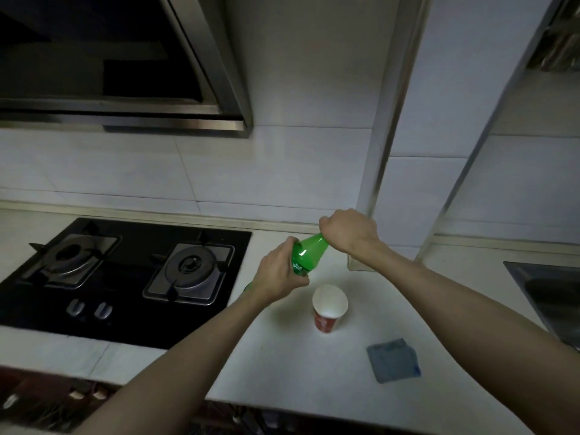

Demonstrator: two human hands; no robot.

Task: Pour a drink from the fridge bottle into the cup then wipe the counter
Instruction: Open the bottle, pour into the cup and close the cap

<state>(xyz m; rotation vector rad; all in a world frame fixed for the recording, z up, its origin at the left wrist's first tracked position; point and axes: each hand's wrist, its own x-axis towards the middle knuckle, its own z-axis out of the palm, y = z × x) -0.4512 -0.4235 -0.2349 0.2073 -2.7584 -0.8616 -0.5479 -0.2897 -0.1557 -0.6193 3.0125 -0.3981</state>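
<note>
At a dim kitchen counter [282,356], I hold a green plastic bottle [306,254] tilted in the air above the worktop, its neck pointing up and away from me toward the tiled wall. My left hand [277,274] is wrapped round the bottle's body, fingers curled about it. My right hand [348,230] is closed in a fist over the top of the neck, hiding the cap. I take this to be the uncapping step, with no drink poured yet.

A red-and-white paper cup [329,304] stands upright on the counter just below and to the right of the bottle, and looks empty. A folded blue-grey cloth [392,361] lies flat nearer the counter's front edge, apart from the cup.

The risks from here: if the drink is fizzy, a quick twist with the bottle tilted could send foam over my hands and the worktop. A hard squeeze by the left hand on soft plastic could push liquid out as the seal breaks. The cup is light and probably empty, so a knock from the bottle or my forearm, or a fast first pour, could tip it. A two-burner gas hob [125,277] sits close on the left, where a spill could run.

As for writing, a small white mark shows on the bottle near my left thumb, and a pale pattern runs round the cup's red band. Neither can be read in this light, and no brand can be made out.
</note>
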